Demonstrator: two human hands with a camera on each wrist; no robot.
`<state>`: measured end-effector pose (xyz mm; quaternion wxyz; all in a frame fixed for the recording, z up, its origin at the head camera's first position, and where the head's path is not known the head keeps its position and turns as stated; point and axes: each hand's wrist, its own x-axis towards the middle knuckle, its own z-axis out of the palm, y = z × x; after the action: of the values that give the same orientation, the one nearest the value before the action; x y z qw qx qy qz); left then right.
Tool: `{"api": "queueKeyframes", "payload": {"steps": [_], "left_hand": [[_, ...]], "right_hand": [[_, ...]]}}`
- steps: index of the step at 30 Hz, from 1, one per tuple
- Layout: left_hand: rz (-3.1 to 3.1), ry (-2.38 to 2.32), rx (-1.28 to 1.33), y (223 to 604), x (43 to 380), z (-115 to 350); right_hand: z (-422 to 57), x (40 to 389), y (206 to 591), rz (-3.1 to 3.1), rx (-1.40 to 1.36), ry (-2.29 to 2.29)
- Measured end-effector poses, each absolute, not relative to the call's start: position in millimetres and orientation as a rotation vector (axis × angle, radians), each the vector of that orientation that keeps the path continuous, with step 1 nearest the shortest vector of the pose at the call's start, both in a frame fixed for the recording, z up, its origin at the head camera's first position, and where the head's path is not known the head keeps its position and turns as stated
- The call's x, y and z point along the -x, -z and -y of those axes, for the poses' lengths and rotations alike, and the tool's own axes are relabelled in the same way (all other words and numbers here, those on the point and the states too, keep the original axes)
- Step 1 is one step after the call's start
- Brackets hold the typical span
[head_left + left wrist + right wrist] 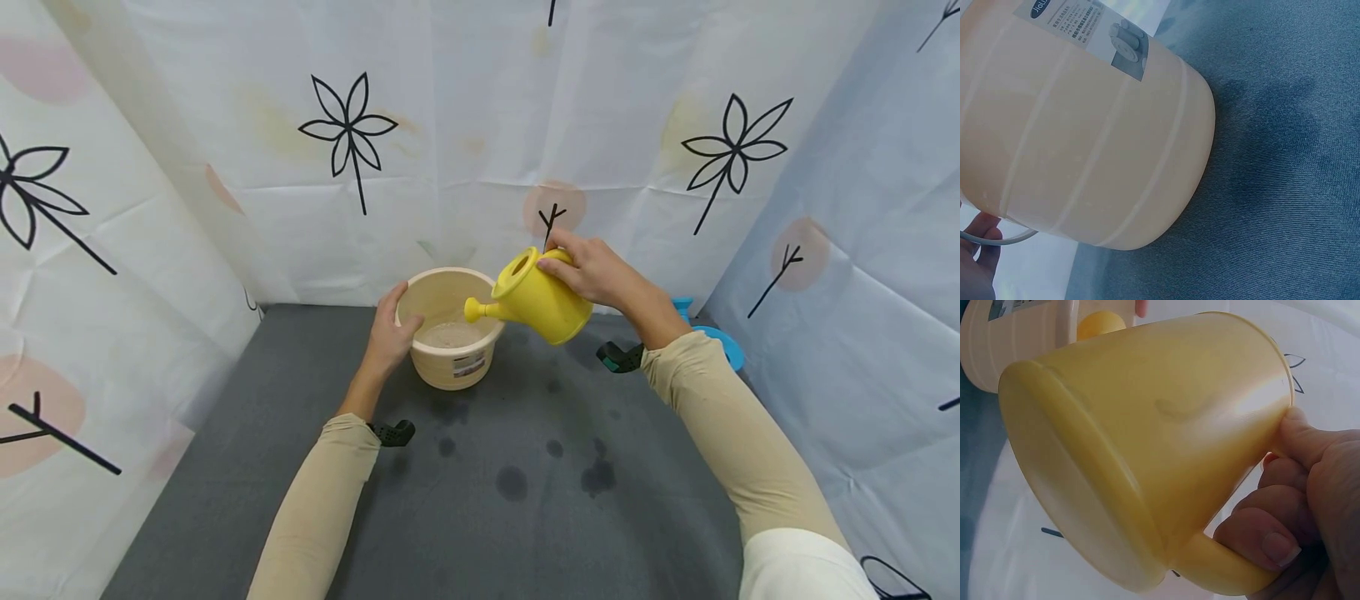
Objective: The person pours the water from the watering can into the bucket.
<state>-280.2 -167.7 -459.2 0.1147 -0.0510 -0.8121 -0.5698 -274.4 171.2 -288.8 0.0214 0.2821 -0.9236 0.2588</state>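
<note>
A cream plastic basin point(435, 364) with a label stands upright on the dark grey surface. My left hand point(388, 335) grips its left rim, thumb over the inner side; part of that hand also shows at the rim in the left wrist view. My right hand point(596, 271) holds a yellow watering can point(553, 307) by its handle, fingers curled round it in the right wrist view. The can is tipped to the left, its spout's round head over the basin's right side. No stream is visible from it. Whether water lies in the basin is hard to tell.
Behind my right forearm a blue object point(723, 343) is partly hidden at the right edge of the grey surface point(525, 533). Several dark, wet-looking spots point(512, 483) mark the surface. White cloth walls point(465, 125) with flower drawings stand behind and at both sides.
</note>
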Motion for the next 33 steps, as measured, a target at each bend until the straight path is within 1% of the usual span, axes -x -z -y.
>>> {"api": "queueKeyframes", "payload": {"steps": [33], "left_hand": [[2.392, 1.656, 0.14, 455.2, 276.6, 167.0]], "right_hand": [[-166.3, 277.0, 283.5, 2.879, -0.885, -0.796]]}}
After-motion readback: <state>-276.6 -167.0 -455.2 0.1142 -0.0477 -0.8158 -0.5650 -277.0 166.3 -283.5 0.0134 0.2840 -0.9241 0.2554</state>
